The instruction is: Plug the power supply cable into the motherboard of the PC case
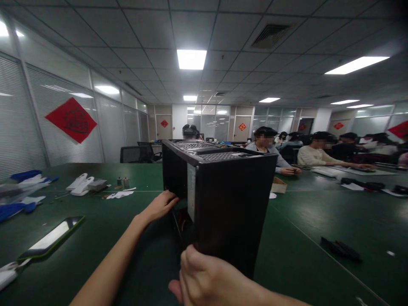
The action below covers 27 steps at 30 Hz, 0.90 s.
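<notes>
A black computer case (234,212) stands upright on the green table, its perforated top and one open side showing. Inside that open side are a labelled panel (191,191) and some dark parts I cannot make out. My left hand (164,204) reaches to the open side with bent fingers closed at the case's edge; its fingertips are partly hidden. Close to me, my right hand (207,274) is closed on the near lower edge of the case, thumb pointing left.
On the left lie a phone (52,236) with a white cable, blue and clear plastic bags (25,191), and small metal parts (123,182). A cardboard box (279,185) sits behind the case. At right lies a black bundle (341,249). Several people sit along the tables.
</notes>
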{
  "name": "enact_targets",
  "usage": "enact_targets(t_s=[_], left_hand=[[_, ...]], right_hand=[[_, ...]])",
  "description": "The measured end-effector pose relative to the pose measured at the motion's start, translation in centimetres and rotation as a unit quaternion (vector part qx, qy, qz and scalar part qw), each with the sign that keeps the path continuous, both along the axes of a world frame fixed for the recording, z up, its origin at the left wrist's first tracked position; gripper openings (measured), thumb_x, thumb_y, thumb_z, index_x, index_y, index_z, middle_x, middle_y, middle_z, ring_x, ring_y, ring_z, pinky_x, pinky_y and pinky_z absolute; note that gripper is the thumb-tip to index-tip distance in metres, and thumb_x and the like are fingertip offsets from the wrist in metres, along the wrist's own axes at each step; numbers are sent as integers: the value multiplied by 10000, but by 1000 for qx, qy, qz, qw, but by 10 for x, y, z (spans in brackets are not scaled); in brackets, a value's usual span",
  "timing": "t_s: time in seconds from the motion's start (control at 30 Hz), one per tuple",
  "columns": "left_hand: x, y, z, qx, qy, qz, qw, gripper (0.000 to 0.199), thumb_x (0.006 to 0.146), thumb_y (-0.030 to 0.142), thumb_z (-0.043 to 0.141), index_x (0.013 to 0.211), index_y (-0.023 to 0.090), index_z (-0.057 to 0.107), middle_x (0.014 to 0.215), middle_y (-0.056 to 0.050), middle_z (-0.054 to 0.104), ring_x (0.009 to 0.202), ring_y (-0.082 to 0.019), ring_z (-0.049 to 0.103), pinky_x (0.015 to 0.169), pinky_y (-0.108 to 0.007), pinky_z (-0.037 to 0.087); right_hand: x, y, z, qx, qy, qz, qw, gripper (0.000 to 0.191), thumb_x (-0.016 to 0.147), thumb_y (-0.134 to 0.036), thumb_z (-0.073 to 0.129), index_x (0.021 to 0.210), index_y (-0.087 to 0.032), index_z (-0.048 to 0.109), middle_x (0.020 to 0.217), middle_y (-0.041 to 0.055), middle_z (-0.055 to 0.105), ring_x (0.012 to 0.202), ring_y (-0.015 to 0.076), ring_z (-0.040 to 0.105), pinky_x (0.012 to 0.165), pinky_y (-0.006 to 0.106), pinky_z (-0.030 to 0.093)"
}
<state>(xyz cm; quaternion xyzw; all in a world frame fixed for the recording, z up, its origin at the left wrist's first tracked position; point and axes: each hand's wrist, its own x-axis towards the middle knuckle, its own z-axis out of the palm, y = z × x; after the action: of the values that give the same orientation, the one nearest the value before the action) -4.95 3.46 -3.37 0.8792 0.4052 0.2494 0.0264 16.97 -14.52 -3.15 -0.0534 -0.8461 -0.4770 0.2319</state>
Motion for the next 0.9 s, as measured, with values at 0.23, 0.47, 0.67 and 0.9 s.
enact_targets(t_s=[0.23,0.47,0.67,0.9], left_hand=[[-10,3,0,18,98,9,995,523,825,594,637,1135,173,634,1153,-122,638,1072,-270,609,915,-363,487],[19,-27,29,-18,185,36,982,264,899,380,582,1009,173,702,994,-102,725,916,-230,675,780,-295,498],[49,-55,42,-29,229,39,972,194,875,232,583,953,158,745,937,-127,736,897,-268,697,753,-315,511],[62,-79,58,-76,266,56,959,189,833,187,599,902,160,773,916,-134,742,891,-280,696,751,-329,519]], right_hand=[[97,-1,-1,-6,47,-47,998,242,896,-222,570,696,-134,674,657,52,634,702,189,553,832,346,381],[178,13,-10,-18,56,-312,948,364,993,-281,437,749,-178,688,719,77,626,752,221,532,831,370,353],[192,26,-22,-69,93,-445,888,337,944,-420,559,770,-160,686,734,102,631,784,267,541,789,389,323],[194,32,-22,-123,114,-490,856,248,882,-367,681,757,-152,689,711,96,660,764,271,567,759,375,291]])
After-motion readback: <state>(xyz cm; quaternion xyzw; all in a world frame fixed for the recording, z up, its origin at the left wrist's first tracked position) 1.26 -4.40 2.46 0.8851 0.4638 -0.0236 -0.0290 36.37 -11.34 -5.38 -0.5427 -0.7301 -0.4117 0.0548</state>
